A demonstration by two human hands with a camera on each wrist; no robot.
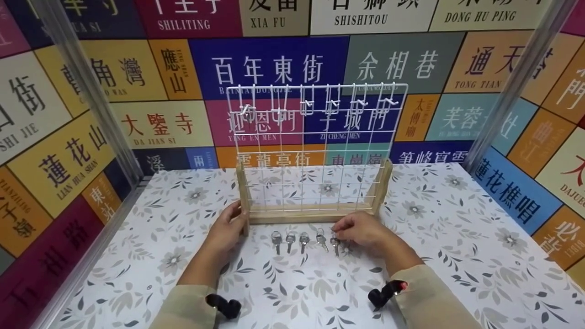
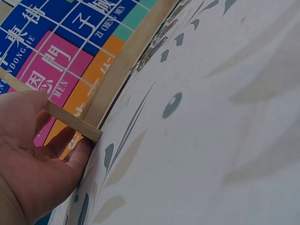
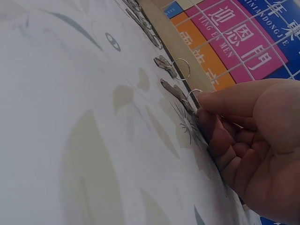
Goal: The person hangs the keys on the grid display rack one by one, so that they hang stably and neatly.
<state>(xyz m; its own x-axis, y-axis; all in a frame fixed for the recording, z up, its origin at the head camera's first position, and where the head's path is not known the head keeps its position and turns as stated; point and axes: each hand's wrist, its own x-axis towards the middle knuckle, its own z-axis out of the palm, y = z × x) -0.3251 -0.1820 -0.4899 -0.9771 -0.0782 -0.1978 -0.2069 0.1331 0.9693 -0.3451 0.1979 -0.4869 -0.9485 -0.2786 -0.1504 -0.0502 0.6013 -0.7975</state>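
Observation:
A white wire grid rack (image 1: 315, 151) stands upright in a wooden base (image 1: 292, 218). My left hand (image 1: 230, 224) grips the left end of this wooden frame; in the left wrist view the thumb and fingers of that hand (image 2: 44, 154) lie around a wooden bar (image 2: 75, 123). Several metal keys with rings lie in a row in front of the base, among them one key (image 1: 304, 241) near the middle. With thumb and finger, my right hand (image 1: 363, 228) pinches the ring of the rightmost key (image 3: 176, 93). Its neighbour, another key (image 3: 166, 65), lies just beside it.
White hooks (image 1: 307, 107) hang along the upper part of the grid. A floral cloth (image 1: 173, 260) covers the table. Behind stands a wall of coloured name panels (image 1: 269, 64), with clear upright edges (image 1: 98, 91) at both sides.

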